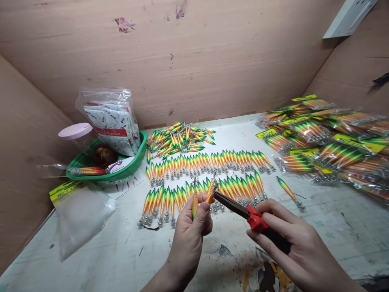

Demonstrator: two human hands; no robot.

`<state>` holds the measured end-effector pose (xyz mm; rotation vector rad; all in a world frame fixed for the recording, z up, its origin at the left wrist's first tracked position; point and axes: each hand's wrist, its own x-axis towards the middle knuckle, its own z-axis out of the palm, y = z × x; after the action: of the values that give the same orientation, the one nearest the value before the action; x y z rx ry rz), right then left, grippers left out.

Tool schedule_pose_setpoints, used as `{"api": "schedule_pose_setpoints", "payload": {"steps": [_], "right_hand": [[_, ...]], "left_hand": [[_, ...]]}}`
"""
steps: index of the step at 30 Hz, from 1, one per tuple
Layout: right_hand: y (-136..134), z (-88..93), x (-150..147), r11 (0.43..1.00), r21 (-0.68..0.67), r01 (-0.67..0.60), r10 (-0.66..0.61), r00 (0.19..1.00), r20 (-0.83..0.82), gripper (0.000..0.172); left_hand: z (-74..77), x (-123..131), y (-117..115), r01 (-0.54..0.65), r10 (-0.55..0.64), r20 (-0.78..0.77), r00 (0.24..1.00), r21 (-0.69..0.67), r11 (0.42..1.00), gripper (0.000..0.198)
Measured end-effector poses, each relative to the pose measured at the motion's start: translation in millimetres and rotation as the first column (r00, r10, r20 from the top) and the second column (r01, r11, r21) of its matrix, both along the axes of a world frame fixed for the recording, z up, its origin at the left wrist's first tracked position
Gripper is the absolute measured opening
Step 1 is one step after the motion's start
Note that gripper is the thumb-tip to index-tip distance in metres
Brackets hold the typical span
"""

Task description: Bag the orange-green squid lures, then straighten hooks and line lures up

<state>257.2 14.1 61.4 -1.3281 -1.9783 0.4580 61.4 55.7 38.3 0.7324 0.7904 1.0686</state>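
Two orange, yellow and green fishing lures point(195, 205) are pinched between the thumb and fingers of my left hand point(193, 231), their hooked ends up. Black long-nosed pliers with red and black handles point(257, 219) are gripped in my right hand point(288, 239). The pliers' tips touch or nearly touch the right-hand lure near its top; the exact contact is too small to tell. Behind my hands lie two rows of similar lures point(188, 162), with a loose heap of lures point(179, 140) beyond them. One single lure point(288, 190) lies right of the rows.
At the left, a green basket point(129, 173) holds a plastic bag of packets point(112, 125) and a pink-lidded container point(75, 130). An empty-looking clear bag point(82, 215) lies in front. Many packaged lures point(343, 156) are piled at the right. Wooden panels point(197, 61) rise behind the table.
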Motion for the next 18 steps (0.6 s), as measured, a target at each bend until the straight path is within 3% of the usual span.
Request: {"api": "schedule_pose_setpoints", "payload": {"steps": [11,18], "right_hand": [[-3.7,3.0,6.4,0.998,-0.062,-0.013,0.013,1.0,0.009,0.015],[-2.6,3.5,8.6,0.997,-0.065,-0.032,0.036,0.998,0.047,0.015]], "left_hand": [[3.9,-2.1,-1.2,0.036,-0.033,-0.087,0.996,0.025,0.999,0.029],[7.1,-0.1,-1.9,-0.054,0.051,-0.154,0.987,-0.018,0.998,0.035]]}}
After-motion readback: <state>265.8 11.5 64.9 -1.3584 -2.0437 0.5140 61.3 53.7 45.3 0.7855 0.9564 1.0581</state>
